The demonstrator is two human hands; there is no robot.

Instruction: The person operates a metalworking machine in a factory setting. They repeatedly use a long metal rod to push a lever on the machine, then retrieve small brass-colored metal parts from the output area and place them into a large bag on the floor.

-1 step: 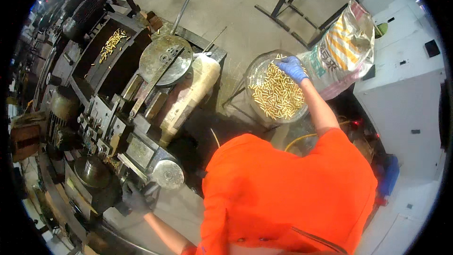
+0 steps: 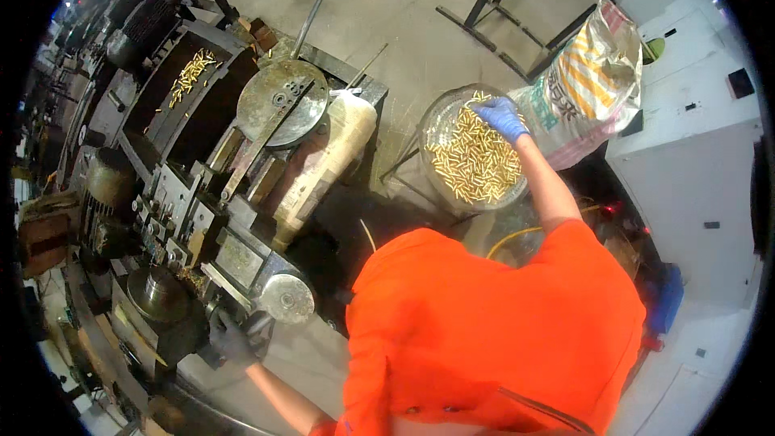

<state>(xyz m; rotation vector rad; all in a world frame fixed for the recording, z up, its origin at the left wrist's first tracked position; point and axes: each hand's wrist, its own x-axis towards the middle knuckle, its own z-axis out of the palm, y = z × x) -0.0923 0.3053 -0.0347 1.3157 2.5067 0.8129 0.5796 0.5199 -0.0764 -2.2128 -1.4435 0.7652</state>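
My right hand [image 2: 502, 118], in a blue glove, is at the far right part of a round basin [image 2: 433, 117]. Its fingers are bent and close together, with several small brass-coloured cylindrical pieces [image 2: 476, 157] at the fingertips. More of these pieces lie heaped in the basin under and beside the hand. Down at the left, my left hand [image 2: 232, 341] in a dark grey glove reaches to the front of a metal machine [image 2: 238, 257]. Its fingers are curled by a small round part of the machine; what they grip is hidden.
A round metal disc [image 2: 274, 101] with a bar across it sits on the machine. Behind it, a dark trough [image 2: 165, 117] holds more brass-coloured pieces. A printed woven sack [image 2: 585, 73] stands beyond the basin, and a white cabinet [image 2: 686, 186] is at the right. A yellow hose [image 2: 517, 236] runs below the basin.
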